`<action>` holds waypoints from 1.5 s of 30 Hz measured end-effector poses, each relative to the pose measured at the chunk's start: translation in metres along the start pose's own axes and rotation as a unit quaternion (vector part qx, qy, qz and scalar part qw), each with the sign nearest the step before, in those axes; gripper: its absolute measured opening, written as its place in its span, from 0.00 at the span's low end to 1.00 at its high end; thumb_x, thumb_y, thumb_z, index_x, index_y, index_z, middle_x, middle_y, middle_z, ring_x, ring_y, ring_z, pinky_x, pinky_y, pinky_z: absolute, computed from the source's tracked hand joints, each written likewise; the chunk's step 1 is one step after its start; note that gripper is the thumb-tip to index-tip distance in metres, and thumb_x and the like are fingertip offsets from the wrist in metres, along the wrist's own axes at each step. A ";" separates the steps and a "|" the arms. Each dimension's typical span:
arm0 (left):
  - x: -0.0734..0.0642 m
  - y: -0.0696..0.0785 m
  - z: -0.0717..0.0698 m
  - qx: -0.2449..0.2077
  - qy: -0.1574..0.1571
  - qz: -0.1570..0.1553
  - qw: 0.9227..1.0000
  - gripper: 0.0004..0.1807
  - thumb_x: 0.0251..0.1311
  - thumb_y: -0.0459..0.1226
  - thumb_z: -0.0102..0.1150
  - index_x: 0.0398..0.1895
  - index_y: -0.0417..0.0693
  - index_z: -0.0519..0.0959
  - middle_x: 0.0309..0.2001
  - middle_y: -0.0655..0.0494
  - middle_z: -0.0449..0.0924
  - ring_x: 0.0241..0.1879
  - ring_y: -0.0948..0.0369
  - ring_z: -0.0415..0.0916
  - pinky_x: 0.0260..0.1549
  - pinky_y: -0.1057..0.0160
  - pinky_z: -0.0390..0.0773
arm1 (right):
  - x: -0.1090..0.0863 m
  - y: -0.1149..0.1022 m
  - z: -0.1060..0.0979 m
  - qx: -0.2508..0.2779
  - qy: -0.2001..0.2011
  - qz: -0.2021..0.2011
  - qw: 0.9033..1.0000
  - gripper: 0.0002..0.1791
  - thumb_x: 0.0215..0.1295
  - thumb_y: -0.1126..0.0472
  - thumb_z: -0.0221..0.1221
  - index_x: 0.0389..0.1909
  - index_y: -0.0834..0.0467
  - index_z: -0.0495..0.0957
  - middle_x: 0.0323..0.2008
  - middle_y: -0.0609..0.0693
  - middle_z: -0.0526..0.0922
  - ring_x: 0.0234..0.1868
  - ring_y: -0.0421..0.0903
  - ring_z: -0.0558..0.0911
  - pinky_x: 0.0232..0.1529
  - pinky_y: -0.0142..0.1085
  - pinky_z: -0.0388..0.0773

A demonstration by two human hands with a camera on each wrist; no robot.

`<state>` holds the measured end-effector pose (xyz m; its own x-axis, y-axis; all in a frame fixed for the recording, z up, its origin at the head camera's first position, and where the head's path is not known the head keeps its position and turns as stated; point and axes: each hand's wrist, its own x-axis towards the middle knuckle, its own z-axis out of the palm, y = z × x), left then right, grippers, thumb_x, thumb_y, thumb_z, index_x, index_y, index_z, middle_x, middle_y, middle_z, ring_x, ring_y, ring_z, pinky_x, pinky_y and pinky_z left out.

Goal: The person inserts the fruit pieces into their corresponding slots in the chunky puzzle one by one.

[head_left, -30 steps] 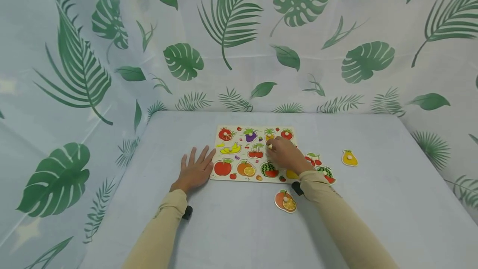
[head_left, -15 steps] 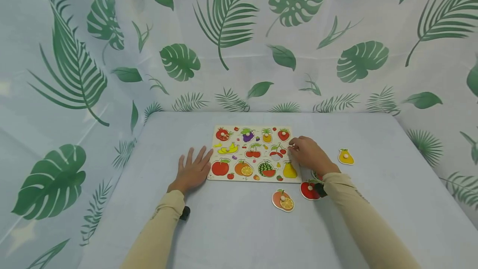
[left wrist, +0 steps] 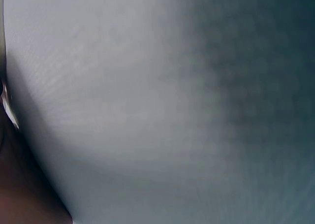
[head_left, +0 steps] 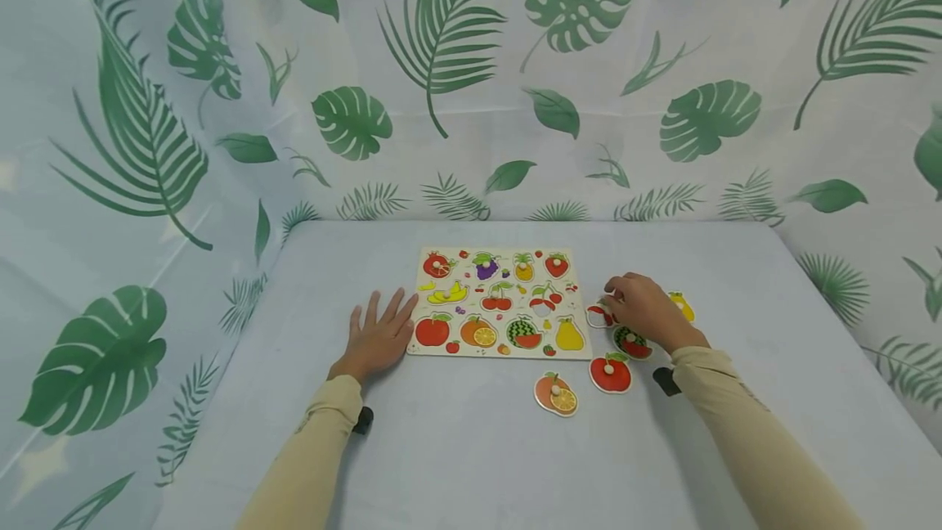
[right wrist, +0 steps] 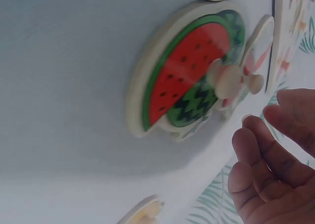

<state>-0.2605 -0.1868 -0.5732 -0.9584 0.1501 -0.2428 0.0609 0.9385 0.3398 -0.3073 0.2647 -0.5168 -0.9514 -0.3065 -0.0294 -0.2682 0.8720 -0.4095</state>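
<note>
Head view: I see the left hand point(head_left: 374, 338), fingers spread, beside the fruit board point(head_left: 518, 307); loose on the table point(head_left: 456, 448), an orange piece point(head_left: 555, 395), red-and-white piece point(head_left: 598, 316), apple piece point(head_left: 609, 373) and watermelon piece point(head_left: 633, 343); the right hand point(head_left: 648, 311) near them, loosely curled, empty; then a pear piece point(head_left: 684, 306).

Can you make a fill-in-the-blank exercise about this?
The left hand rests at the ____ edge of the board.
The apple piece lies between the orange piece and the ____ piece.
The yellow fruit at the board's near right corner is a ____.
The right hand holds ____.

Words: left; watermelon; pear; nothing.
</note>
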 end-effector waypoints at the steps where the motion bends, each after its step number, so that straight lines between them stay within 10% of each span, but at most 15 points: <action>1: -0.001 0.000 -0.001 0.001 0.001 0.000 1.000 0.34 0.84 0.51 0.35 0.89 0.61 0.48 0.88 0.53 0.38 0.85 0.42 0.22 0.77 0.33 0.26 | 0.000 0.001 0.000 0.001 -0.003 0.000 1.000 0.11 0.72 0.66 0.65 0.48 0.71 0.85 0.35 0.58 0.83 0.35 0.54 0.80 0.42 0.50 0.85; 45: 0.002 -0.002 0.004 -0.007 0.008 -0.001 1.000 0.34 0.84 0.51 0.34 0.89 0.61 0.49 0.88 0.53 0.37 0.84 0.42 0.22 0.76 0.33 0.24 | 0.005 -0.006 0.004 -0.017 -0.020 0.002 1.000 0.08 0.69 0.69 0.67 0.45 0.69 0.85 0.35 0.57 0.82 0.36 0.54 0.79 0.44 0.47 0.85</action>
<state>-0.2617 -0.1870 -0.5778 -0.9630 0.1427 -0.2285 0.0547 0.9341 0.3529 -0.3096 0.2563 -0.5181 -0.9460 -0.3168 -0.0687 -0.2692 0.8858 -0.3779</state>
